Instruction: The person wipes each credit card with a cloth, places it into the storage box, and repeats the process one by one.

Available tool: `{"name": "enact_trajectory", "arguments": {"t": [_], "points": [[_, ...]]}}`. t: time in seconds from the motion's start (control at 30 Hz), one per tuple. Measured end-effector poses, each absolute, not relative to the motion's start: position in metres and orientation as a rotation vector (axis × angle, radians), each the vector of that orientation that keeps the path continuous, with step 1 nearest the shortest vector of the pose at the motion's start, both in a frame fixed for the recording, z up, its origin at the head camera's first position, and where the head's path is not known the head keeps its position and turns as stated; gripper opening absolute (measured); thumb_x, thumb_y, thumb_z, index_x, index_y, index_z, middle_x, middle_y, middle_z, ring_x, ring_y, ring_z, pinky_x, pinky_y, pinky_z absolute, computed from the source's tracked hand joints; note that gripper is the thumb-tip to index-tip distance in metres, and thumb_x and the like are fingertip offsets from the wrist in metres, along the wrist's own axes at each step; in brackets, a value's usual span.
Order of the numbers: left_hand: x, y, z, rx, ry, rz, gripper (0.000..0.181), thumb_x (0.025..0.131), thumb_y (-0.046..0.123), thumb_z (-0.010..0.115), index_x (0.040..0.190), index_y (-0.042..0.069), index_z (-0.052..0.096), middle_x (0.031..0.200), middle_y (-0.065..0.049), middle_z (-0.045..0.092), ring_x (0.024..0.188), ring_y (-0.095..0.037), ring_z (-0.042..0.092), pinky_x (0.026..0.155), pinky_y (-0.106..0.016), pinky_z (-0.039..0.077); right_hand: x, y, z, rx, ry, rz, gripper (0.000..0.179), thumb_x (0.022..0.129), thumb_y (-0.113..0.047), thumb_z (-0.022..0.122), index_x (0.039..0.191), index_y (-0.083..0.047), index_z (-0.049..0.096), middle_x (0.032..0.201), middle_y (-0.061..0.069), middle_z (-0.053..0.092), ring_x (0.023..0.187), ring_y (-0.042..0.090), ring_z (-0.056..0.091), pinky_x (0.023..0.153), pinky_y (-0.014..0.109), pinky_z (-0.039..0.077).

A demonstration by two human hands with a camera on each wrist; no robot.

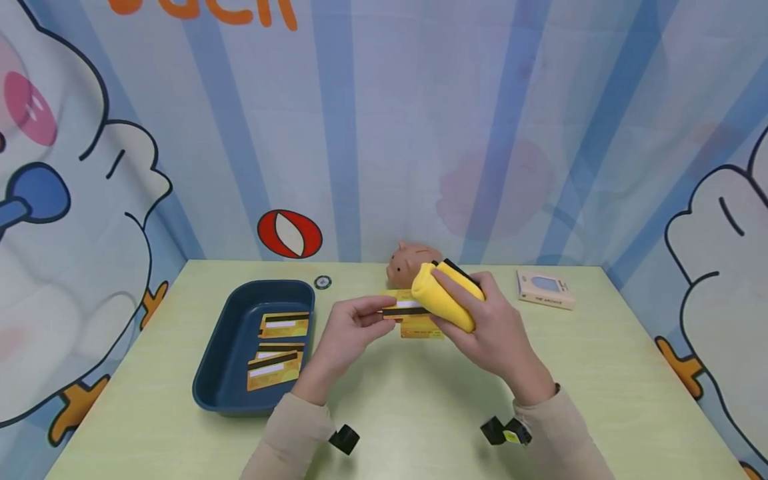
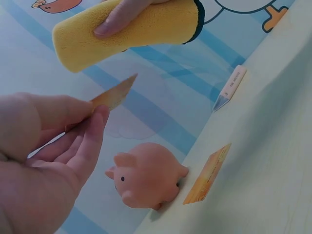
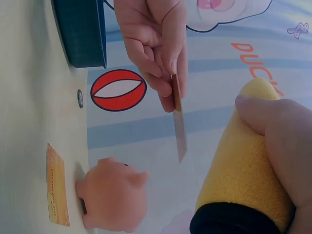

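Note:
My left hand (image 1: 354, 327) pinches a gold bank card (image 1: 401, 308) by its edge, thumb below and fingers above, with the dark stripe side facing me. In my right hand (image 1: 495, 327) is a folded yellow cloth (image 1: 444, 297) with black trim, gripped between thumb and fingers. The cloth overlaps the card's right end in the head view, while the left wrist view shows a gap between the cloth (image 2: 122, 36) and the card (image 2: 114, 95). Another gold card (image 3: 57, 187) lies on the table below the hands, near a pink piggy bank (image 1: 411, 263).
A dark blue tray (image 1: 210, 363) with several gold cards (image 1: 275, 371) stands at the left. A small round disc (image 1: 323, 282) lies behind it. At the back right is a pale box (image 1: 545, 289) marked "THE ARCHIVE". A printed curtain (image 1: 396, 133) hangs behind the table (image 1: 600, 400).

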State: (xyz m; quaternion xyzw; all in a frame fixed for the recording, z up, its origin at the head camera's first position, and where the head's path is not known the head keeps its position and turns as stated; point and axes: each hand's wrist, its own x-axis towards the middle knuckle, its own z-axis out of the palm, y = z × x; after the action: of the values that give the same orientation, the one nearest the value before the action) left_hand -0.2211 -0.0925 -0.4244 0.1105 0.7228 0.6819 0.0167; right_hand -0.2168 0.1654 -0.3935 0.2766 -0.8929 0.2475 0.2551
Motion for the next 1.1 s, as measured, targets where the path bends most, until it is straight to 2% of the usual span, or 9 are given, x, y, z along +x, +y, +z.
{"name": "enact_trajectory", "arguments": {"t": [0.23, 0.43, 0.67, 0.9, 1.1], "points": [[-0.22, -0.092, -0.425, 0.36, 2.16, 2.128, 0.045, 0.097, -0.002, 0.071, 0.141, 0.002, 0.065, 0.132, -0.022, 0.07, 0.109, -0.032, 0.075, 0.09, -0.035, 0.062, -0.216, 0.161, -0.4, 0.804, -2.406, 0.652, 0.078, 0.089, -0.035, 0.085, 0.158, -0.037, 0.048, 0.119, 0.019, 0.053, 0.087, 0.022, 0.055, 0.062, 0.035, 0.053], [-0.22, -0.089, -0.429, 0.392, 2.121, 2.148, 0.063, 0.098, -0.003, 0.069, 0.156, 0.009, 0.049, 0.127, -0.02, 0.073, 0.105, -0.034, 0.075, 0.089, -0.038, 0.063, -0.215, 0.151, -0.409, 0.883, -2.38, 0.583, 0.077, 0.088, -0.037, 0.085, 0.158, -0.034, 0.05, 0.116, 0.019, 0.056, 0.087, 0.022, 0.056, 0.06, 0.035, 0.054], [-0.219, -0.084, -0.431, 0.41, 2.077, 2.131, 0.069, 0.096, -0.001, 0.073, 0.158, 0.011, 0.047, 0.131, -0.019, 0.071, 0.114, -0.032, 0.074, 0.092, -0.04, 0.062, -0.213, 0.14, -0.415, 0.934, -2.349, 0.522, 0.075, 0.089, -0.041, 0.084, 0.156, -0.036, 0.052, 0.113, 0.019, 0.059, 0.086, 0.024, 0.059, 0.061, 0.037, 0.055], [-0.217, -0.081, -0.428, 0.425, 1.979, 2.177, 0.071, 0.092, -0.009, 0.073, 0.156, 0.011, 0.049, 0.133, -0.021, 0.069, 0.107, -0.035, 0.076, 0.088, -0.043, 0.063, -0.213, 0.136, -0.417, 0.951, -2.383, 0.436, 0.076, 0.088, -0.042, 0.085, 0.156, -0.039, 0.051, 0.115, 0.02, 0.059, 0.088, 0.026, 0.061, 0.064, 0.04, 0.058], [-0.218, -0.084, -0.424, 0.418, 2.001, 2.182, 0.069, 0.096, -0.005, 0.071, 0.158, 0.013, 0.047, 0.124, -0.021, 0.067, 0.108, -0.033, 0.075, 0.09, -0.042, 0.063, -0.213, 0.134, -0.417, 0.921, -2.362, 0.387, 0.074, 0.088, -0.043, 0.085, 0.155, -0.038, 0.053, 0.111, 0.021, 0.06, 0.082, 0.028, 0.061, 0.06, 0.04, 0.056]]}}
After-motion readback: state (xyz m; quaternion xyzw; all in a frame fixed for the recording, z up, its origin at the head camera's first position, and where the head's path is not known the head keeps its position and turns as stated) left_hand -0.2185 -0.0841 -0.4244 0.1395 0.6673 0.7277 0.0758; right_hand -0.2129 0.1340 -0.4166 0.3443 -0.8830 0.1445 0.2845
